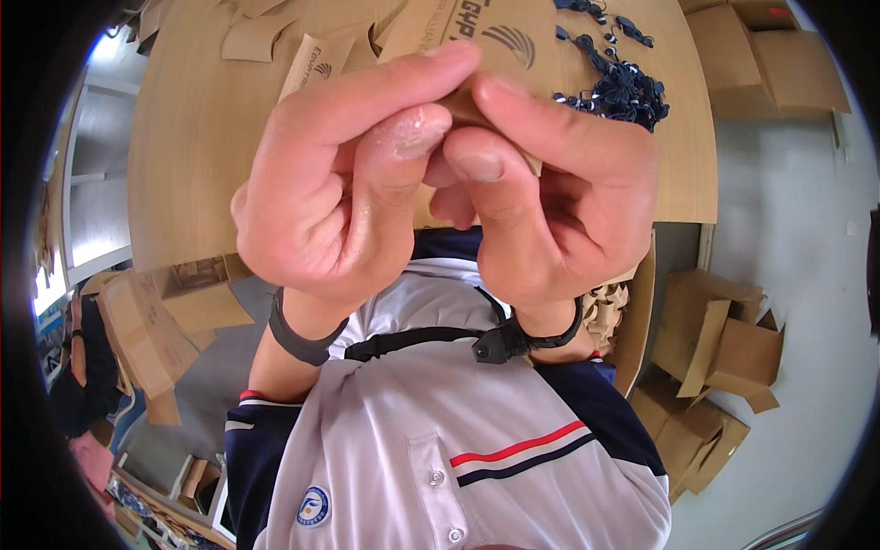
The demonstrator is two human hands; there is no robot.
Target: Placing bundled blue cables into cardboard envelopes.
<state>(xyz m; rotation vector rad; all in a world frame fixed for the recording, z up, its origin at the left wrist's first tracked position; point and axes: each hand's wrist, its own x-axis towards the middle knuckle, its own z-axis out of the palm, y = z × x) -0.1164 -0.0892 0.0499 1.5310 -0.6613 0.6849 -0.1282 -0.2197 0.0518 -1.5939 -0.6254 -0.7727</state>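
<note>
Wooden worktable point(202, 137) fills the upper view, light brown top. Flat cardboard pieces point(252, 37) scattered at its far edge; pile of dark blue cords point(623, 92) upper right. Pale grey floor point(797, 229) to the right, with collapsed cardboard boxes point(724, 348) heaped on it. White shelving point(96, 174) at left, brightly lit.

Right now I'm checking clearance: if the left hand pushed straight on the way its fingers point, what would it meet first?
The left hand would likely meet the right hand first; their fingertips already press together around a small brown cardboard piece.
</note>
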